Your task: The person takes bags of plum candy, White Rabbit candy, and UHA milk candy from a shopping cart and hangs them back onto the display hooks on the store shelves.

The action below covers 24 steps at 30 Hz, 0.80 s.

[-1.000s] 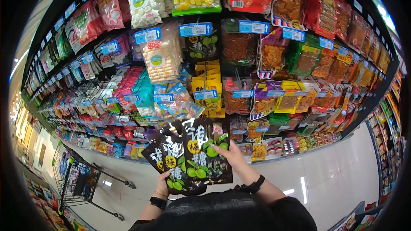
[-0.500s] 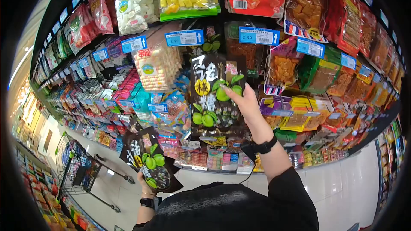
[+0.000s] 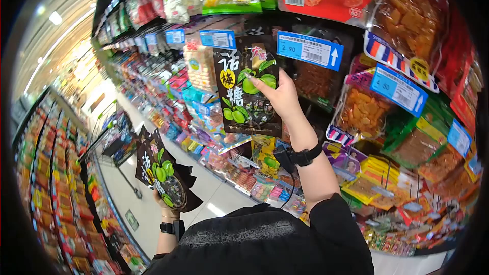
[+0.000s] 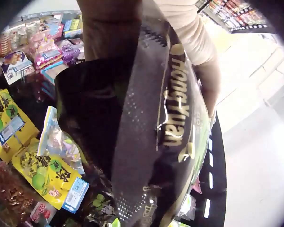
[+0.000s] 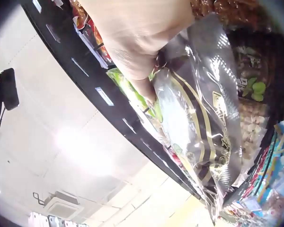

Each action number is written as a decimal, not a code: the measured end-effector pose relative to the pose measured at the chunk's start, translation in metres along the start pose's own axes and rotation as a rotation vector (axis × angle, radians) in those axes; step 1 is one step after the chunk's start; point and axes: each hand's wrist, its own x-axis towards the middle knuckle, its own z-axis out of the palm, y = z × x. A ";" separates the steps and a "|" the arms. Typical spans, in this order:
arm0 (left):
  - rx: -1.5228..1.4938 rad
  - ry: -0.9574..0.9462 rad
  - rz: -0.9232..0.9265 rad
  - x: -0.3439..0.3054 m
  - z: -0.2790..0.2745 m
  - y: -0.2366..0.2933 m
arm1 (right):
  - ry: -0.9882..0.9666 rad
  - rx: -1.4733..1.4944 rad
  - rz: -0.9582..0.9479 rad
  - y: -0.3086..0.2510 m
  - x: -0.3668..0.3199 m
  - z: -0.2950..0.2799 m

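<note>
- Right hand [image 3: 281, 98]: grasping, thumb laid over the front of one flat black plastic packet with green plums and white lettering [image 3: 249, 109]. Grip is at the packet's right edge.
- That packet: roughly upright, raised in front of the black metal display rack [image 5: 78, 71]; whether it touches rack or goods, can't tell.
- Left hand [image 3: 164, 204]: lower, grasping the bottom end of a fanned stack of similar black packets [image 3: 170, 178]. Stack tilted; exact count unclear, fingers partly hidden.
- The two hands' packets: well apart, left-hand stack low, right-hand one high.
- Packet's upper right corner: just beside a blue-and-white price tag [image 3: 309, 51] in the head view.
- Packet's left edge: overlaps, in view, a clear bag of pale striped sticks [image 3: 199, 66].
- Below its lower edge: a yellow packet with green fruit [image 3: 266, 159], hanging on the rack.
- Rack's lower front edge slants past the left-hand stack; pale tiled floor [image 3: 213, 196] shows between the two.
- Floor strip runs between that edge and the opposite stocked shelves [image 3: 56, 183].
- Dark wire shopping cart [image 3: 117, 140]: on that strip, beyond the left-hand stack.
</note>
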 end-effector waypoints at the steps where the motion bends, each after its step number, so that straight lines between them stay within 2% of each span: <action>1: 0.002 0.021 0.042 -0.007 0.000 -0.001 | -0.013 0.045 -0.027 0.000 0.003 0.002; 5: 0.029 0.165 0.083 -0.044 0.013 0.003 | -0.083 0.139 -0.006 0.007 0.013 0.007; 9: 0.002 0.098 0.163 -0.068 0.018 0.007 | -0.082 0.061 -0.039 0.000 0.021 0.009; 11: 0.042 0.147 0.160 -0.076 0.019 0.013 | -0.014 -0.185 -0.058 0.000 0.023 0.007; 13: 0.124 0.228 0.194 -0.082 0.020 0.021 | 0.051 -0.175 -0.077 0.008 0.023 0.007; 24: 0.124 0.222 0.109 -0.082 0.034 0.018 | 0.068 -0.289 -0.110 0.006 0.027 0.008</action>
